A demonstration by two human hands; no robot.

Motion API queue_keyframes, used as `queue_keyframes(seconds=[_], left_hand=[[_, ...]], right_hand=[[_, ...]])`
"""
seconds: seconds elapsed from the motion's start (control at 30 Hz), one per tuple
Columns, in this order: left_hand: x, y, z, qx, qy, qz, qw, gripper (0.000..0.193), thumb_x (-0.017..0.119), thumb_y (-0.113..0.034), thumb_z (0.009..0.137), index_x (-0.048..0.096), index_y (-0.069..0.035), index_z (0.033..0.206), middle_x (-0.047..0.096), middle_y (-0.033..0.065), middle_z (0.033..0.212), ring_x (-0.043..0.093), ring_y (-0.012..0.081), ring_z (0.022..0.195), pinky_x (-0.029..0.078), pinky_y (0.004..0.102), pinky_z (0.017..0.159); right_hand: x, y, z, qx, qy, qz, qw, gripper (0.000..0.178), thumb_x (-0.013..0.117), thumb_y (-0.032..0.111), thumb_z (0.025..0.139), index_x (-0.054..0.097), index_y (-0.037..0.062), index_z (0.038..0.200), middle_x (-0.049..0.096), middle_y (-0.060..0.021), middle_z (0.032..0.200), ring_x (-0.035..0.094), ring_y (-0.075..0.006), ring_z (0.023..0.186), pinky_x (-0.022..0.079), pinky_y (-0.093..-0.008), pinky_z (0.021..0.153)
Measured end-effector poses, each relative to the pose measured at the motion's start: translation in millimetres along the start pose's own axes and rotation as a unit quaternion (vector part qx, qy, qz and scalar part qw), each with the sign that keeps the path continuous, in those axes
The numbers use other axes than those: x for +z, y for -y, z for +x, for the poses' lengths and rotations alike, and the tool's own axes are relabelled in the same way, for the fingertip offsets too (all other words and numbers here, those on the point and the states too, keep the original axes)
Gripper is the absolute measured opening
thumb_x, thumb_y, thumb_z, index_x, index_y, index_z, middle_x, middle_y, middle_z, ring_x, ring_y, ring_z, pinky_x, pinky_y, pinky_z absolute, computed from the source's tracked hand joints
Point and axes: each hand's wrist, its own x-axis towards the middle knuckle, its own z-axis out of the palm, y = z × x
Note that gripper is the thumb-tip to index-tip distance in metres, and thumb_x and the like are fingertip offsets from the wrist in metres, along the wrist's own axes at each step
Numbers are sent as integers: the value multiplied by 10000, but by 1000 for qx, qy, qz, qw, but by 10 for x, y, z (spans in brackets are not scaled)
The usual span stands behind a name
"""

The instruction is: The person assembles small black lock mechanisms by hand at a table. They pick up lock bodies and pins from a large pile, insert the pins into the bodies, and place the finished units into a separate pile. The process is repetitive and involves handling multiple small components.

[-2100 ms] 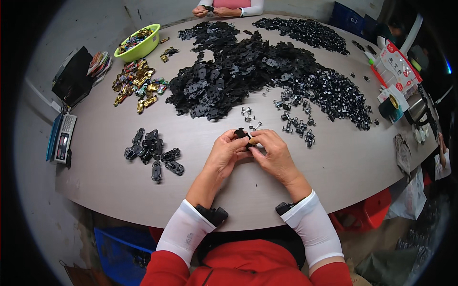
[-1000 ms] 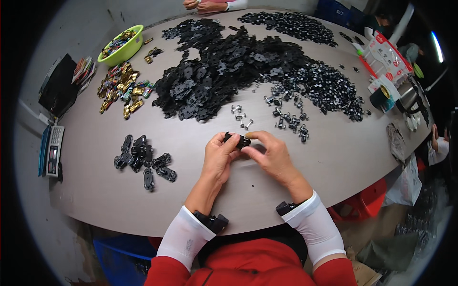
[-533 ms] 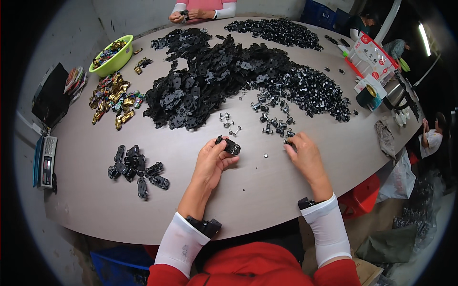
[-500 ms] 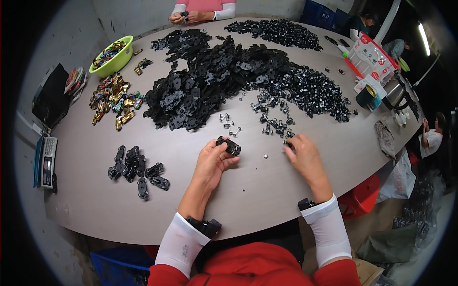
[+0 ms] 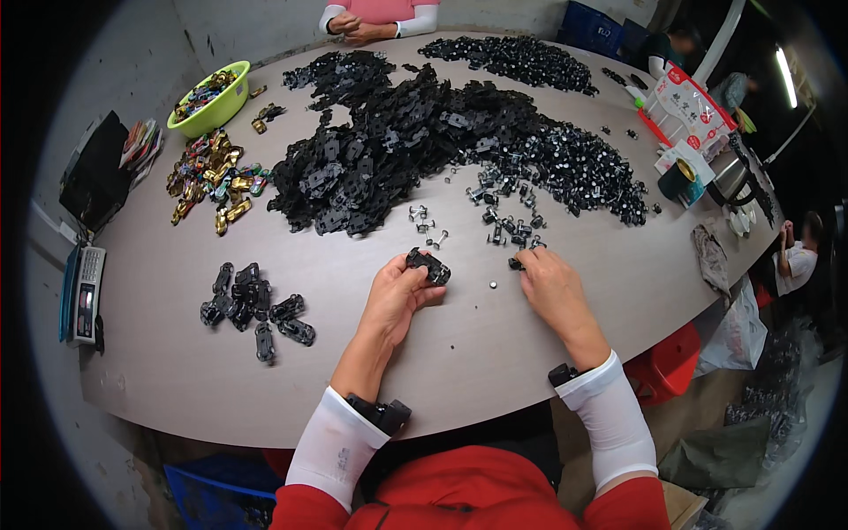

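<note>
My left hand (image 5: 396, 299) grips a small black toy-car chassis (image 5: 428, 265) just above the grey table (image 5: 459, 353). My right hand (image 5: 548, 284) rests on the table to the right, its fingertips pinched on a tiny black wheel piece (image 5: 515, 263) at the edge of a scatter of small wheel-and-axle parts (image 5: 508, 221). A single small round part (image 5: 493, 284) lies between the two hands. A little group of finished black chassis (image 5: 256, 305) lies to my left.
A large heap of black plastic parts (image 5: 397, 150) fills the table's middle, another (image 5: 512, 57) lies far back. Shiny coloured car bodies (image 5: 212, 181) and a green bowl (image 5: 212, 97) sit far left, a calculator (image 5: 81, 291) at the left edge. Another person's hands (image 5: 358, 26) rest opposite.
Both hands were together on the black chassis; my right hand has let go and moved right to the small wheel parts, while my left keeps the chassis.
</note>
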Motion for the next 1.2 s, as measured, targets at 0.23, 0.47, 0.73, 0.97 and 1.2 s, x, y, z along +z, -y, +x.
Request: queue_keyframes(seconds=[0.23, 0.47, 0.73, 0.97, 1.2], left_hand=[[-8, 13, 19, -4, 0, 3, 1000, 238, 556, -42, 940, 570, -11, 1175, 656, 74, 1005, 661, 155, 900, 603, 335, 809], [21, 11, 25, -11, -1, -8, 1000, 227, 559, -31, 932, 573, -11, 1157, 653, 61, 988, 658, 147, 877, 606, 342, 796], [-20, 16, 37, -14, 0, -14, 1000, 218, 550, -27, 930, 567, -14, 1147, 653, 62, 990, 658, 152, 879, 603, 344, 795], [2, 5, -1, -20, -2, -11, 1000, 248, 538, -42, 929, 561, -20, 1174, 636, 45, 971, 633, 136, 842, 587, 319, 800], [16, 29, 7, 8, 2, 32, 999, 256, 548, -45, 935, 555, 3, 1187, 634, 60, 990, 648, 144, 875, 593, 319, 796]], right_hand=[[-57, 20, 126, -17, 14, 28, 999, 154, 695, 51, 782, 601, 28, 901, 586, -121, 885, 616, -314, 885, 526, -414, 739], [108, 74, 196, -16, 27, 78, 996, 145, 662, 27, 793, 593, 32, 920, 608, -132, 896, 629, -331, 871, 527, -425, 746], [132, 76, 207, 57, 22, 164, 984, 142, 684, 46, 766, 607, 19, 882, 656, -122, 816, 643, -306, 739, 519, -399, 674], [20, 71, -25, 193, 18, 286, 938, 164, 723, 75, 744, 611, -3, 834, 624, -101, 789, 620, -260, 733, 503, -367, 684], [-14, -14, -200, 115, -8, 192, 975, 136, 714, 81, 752, 625, 0, 815, 602, -131, 833, 611, -289, 814, 490, -394, 710]])
